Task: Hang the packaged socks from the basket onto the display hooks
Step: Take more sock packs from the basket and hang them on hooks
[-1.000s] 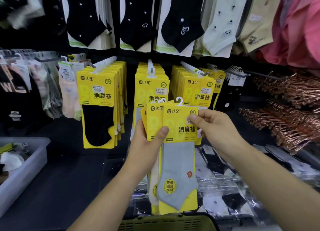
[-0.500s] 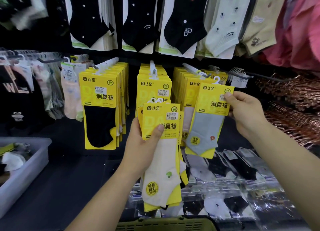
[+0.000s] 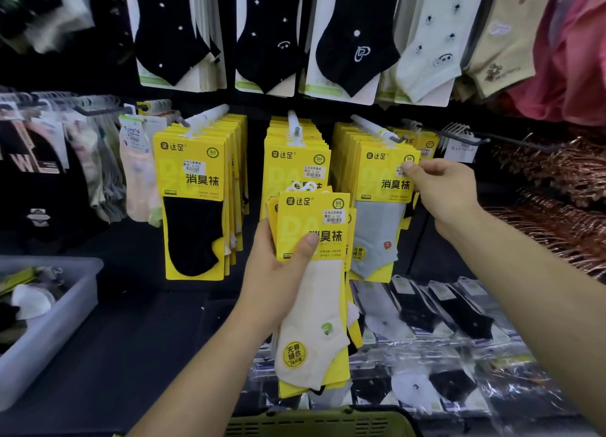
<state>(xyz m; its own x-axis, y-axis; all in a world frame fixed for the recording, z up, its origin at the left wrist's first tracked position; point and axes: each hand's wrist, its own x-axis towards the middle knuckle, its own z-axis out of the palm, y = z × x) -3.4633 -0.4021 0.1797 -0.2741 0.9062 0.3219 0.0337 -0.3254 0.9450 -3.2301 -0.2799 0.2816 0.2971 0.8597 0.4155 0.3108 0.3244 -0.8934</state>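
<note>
My left hand (image 3: 278, 272) grips a small stack of yellow sock packs (image 3: 311, 272) at centre, thumb on the front card, a cream sock facing me. My right hand (image 3: 439, 187) pinches the top right corner of a grey-sock pack (image 3: 380, 213), which hangs at the front of the right display hook (image 3: 377, 130). Two more hooks carry yellow packs: a black-sock row (image 3: 193, 204) on the left and a middle row (image 3: 295, 154) partly hidden behind my stack. The olive basket (image 3: 314, 422) shows only its rim at the bottom edge.
A grey plastic bin (image 3: 49, 325) with loose socks sits at lower left. Bagged socks (image 3: 426, 331) lie flat on the shelf below the hooks. Copper hangers (image 3: 557, 190) jut out at right. Carded socks (image 3: 344, 36) hang along the top row.
My right hand carried the grey-sock pack from the stack up and right onto the right hook. My left hand kept the stack, now showing the cream sock in front.
</note>
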